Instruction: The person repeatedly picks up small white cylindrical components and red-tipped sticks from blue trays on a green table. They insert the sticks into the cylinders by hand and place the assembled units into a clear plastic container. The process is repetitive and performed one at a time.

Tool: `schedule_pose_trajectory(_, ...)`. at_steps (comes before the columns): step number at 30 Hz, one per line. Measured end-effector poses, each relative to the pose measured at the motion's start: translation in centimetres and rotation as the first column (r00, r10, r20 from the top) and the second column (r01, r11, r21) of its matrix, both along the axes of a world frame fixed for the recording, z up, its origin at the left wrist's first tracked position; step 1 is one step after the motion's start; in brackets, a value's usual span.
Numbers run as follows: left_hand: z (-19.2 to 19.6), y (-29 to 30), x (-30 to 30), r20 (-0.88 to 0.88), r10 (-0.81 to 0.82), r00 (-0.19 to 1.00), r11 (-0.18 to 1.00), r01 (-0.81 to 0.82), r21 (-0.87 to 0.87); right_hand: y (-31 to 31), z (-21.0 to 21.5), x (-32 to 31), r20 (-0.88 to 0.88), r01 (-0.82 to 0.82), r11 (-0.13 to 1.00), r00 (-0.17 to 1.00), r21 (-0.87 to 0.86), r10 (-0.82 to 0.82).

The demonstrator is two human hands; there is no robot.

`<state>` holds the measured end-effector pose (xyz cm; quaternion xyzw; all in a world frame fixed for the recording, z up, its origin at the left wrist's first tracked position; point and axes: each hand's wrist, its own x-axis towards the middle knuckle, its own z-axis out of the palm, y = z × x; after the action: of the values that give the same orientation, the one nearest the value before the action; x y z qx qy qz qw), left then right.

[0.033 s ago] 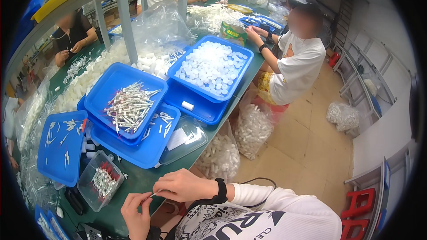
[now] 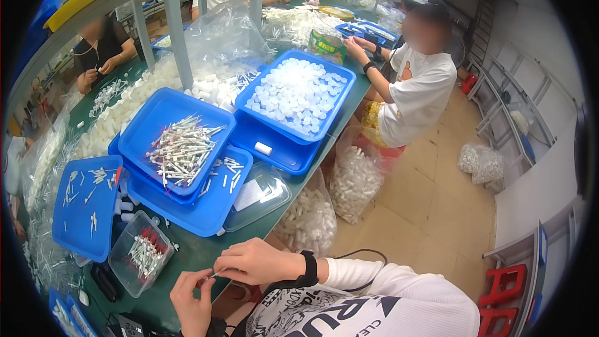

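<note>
My left hand [image 2: 192, 298] and my right hand [image 2: 253, 261] meet over the table's near edge, with fingertips pinched. Between them is a small thin pale piece [image 2: 216, 274], mostly hidden by the fingers; its kind cannot be made out. Just left of my hands stands a clear plastic box [image 2: 120, 273] with slim white sticks with red parts [image 2: 147, 256] in it. Beyond it, a stacked blue tray [image 2: 138, 132] carries a heap of similar white sticks [image 2: 184, 150].
Another blue tray [image 2: 73, 228] with scattered sticks lies at left. A blue tray of translucent round caps [image 2: 296, 97] is farther back. Bags of white tubes [image 2: 355, 181] stand on the floor. A co-worker [image 2: 415, 81] sits at the table's right side. Red stools [image 2: 504, 287] stand at right.
My fingertips have shifted very slightly around the small piece. Everything else looks the same.
</note>
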<state>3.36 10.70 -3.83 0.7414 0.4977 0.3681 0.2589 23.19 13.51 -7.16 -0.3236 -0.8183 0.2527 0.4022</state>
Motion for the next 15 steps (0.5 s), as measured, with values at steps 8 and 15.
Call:
schedule_pose_trajectory(8,-0.6,0.2,0.6,0.122,0.082,0.989,0.994,-0.072,-0.079,-0.1,0.0,-0.1,-0.056,0.003,0.999,0.998,-0.054,-0.006)
schedule_pose_trajectory(15,-1.4,0.3,-0.6,0.296,0.103,0.950,0.970,-0.030,-0.241,0.1,0.4,-0.1,-0.059,0.000,0.986,0.998,-0.169,-0.010)
